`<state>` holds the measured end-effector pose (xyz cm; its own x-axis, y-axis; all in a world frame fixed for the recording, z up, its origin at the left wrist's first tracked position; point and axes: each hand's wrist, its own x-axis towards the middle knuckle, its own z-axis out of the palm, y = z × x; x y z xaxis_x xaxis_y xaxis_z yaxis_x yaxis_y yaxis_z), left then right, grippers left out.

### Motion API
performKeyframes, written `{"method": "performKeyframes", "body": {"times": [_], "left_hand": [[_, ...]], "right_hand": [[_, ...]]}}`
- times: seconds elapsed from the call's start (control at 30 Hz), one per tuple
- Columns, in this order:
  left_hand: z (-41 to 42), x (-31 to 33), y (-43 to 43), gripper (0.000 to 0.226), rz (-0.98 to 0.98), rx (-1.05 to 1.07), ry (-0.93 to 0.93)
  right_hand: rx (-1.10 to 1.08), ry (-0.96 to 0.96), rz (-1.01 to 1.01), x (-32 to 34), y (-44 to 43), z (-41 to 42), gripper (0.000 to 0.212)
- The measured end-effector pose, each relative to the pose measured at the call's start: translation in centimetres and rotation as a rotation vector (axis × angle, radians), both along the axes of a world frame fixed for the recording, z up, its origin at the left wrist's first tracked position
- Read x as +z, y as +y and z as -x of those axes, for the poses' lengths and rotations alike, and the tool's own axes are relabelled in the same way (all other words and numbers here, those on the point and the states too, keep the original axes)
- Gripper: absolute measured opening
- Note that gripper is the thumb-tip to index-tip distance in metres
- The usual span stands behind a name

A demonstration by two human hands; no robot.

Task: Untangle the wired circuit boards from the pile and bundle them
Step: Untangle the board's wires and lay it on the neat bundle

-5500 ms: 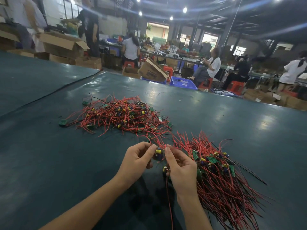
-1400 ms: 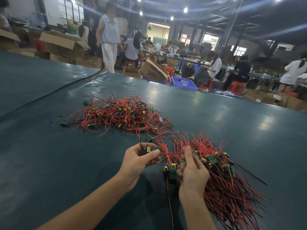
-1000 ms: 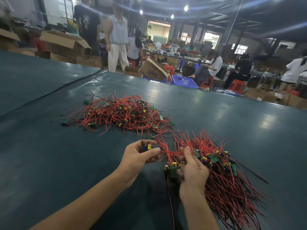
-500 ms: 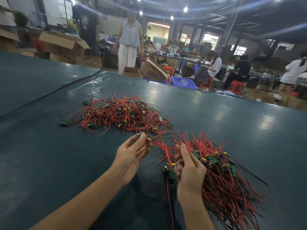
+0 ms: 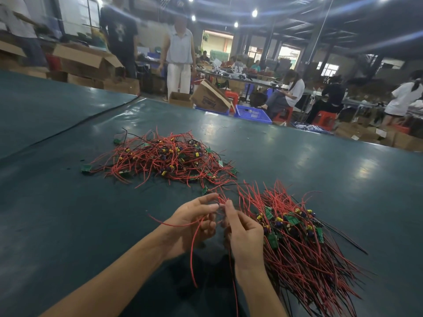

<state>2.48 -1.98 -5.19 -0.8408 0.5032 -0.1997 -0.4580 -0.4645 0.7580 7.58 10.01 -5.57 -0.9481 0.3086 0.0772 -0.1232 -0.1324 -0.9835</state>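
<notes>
A tangled pile of small green circuit boards with red wires (image 5: 164,159) lies on the dark green table (image 5: 68,213), ahead and to the left. A combed bundle of boards and red wires (image 5: 302,239) lies to the right, its wires running toward me. My left hand (image 5: 192,223) and my right hand (image 5: 245,234) meet between the two heaps. The left hand's thumb and fingers pinch red wires (image 5: 194,243) that hang down from it. The right hand's fingertips pinch the same strands beside the left thumb, and a wire trails below its wrist.
Beyond the table's far edge stand open cardboard boxes (image 5: 210,99) and a blue crate (image 5: 251,113). Two people stand (image 5: 179,58) behind the table; others sit on red stools (image 5: 288,92) at benches. A seam in the table cover (image 5: 80,122) runs diagonally at left.
My left hand has drawn back from the pile's edge toward me, now with red wires hanging from it. My right hand has risen to meet it. The standing person moved right.
</notes>
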Motion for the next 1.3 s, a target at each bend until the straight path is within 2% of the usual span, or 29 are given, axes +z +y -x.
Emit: {"method": "performKeyframes", "body": {"times": [0.13, 0.2, 0.27, 0.3, 0.37, 0.4, 0.47, 0.53, 0.63, 0.77, 0.87, 1.0, 1.07, 1.3], "left_hand": [[-0.7, -0.1, 0.1, 0.071, 0.056, -0.079, 0.079], [-1.0, 0.1, 0.0, 0.065, -0.056, -0.094, -0.001], [-1.1, 0.2, 0.0, 0.054, -0.189, -0.029, -0.113], [-1.2, 0.2, 0.2, 0.045, -0.195, 0.021, -0.128], [-1.7, 0.1, 0.8, 0.030, -0.042, 0.068, -0.039], [-2.0, -0.1, 1.1, 0.025, 0.083, 0.063, 0.063], [-2.8, -0.6, 1.5, 0.026, 0.312, 0.023, 0.328], [-3.5, -0.7, 1.7, 0.024, 0.375, 0.021, 0.492], [-3.9, 0.1, 1.8, 0.049, 0.295, 0.102, 0.511], [-3.3, 0.6, 1.1, 0.071, 0.349, 0.146, 0.343], [-3.1, 1.0, 1.0, 0.067, 0.311, 0.151, 0.341], [-2.9, 1.2, 1.1, 0.035, 0.250, 0.229, 0.405], [-2.8, 1.2, 1.0, 0.027, 0.285, 0.244, 0.466], [-2.4, 1.1, 0.3, 0.041, 0.410, 0.199, 0.606]], "right_hand": [[-0.046, -0.024, 0.001, 0.1, -0.2, 0.0, 0.037], [-0.045, -0.030, 0.014, 0.1, -0.3, -0.2, 0.038], [-0.060, -0.046, 0.045, 0.0, -0.4, -0.3, 0.036], [-0.085, -0.041, 0.063, 0.0, -0.4, -0.3, 0.034], [-0.150, -0.013, 0.085, 0.2, -0.6, -0.4, 0.030], [-0.177, 0.002, 0.081, 0.4, -0.6, -0.5, 0.026], [-0.180, 0.021, 0.084, 0.7, -0.6, -0.8, 0.021], [-0.132, 0.025, 0.115, 0.8, -0.7, -1.1, 0.020], [-0.110, 0.065, 0.049, 0.8, -1.1, -1.3, 0.026], [-0.148, 0.238, -0.138, 0.6, -1.5, -1.2, 0.029], [-0.085, 0.279, -0.129, 0.4, -1.7, -1.0, 0.028], [-0.038, 0.127, 0.034, 0.5, -1.4, -0.7, 0.029], [-0.040, 0.077, 0.089, 0.6, -0.9, -0.5, 0.031], [-0.182, 0.026, 0.240, 1.3, 2.0, 0.2, 0.029]]}}
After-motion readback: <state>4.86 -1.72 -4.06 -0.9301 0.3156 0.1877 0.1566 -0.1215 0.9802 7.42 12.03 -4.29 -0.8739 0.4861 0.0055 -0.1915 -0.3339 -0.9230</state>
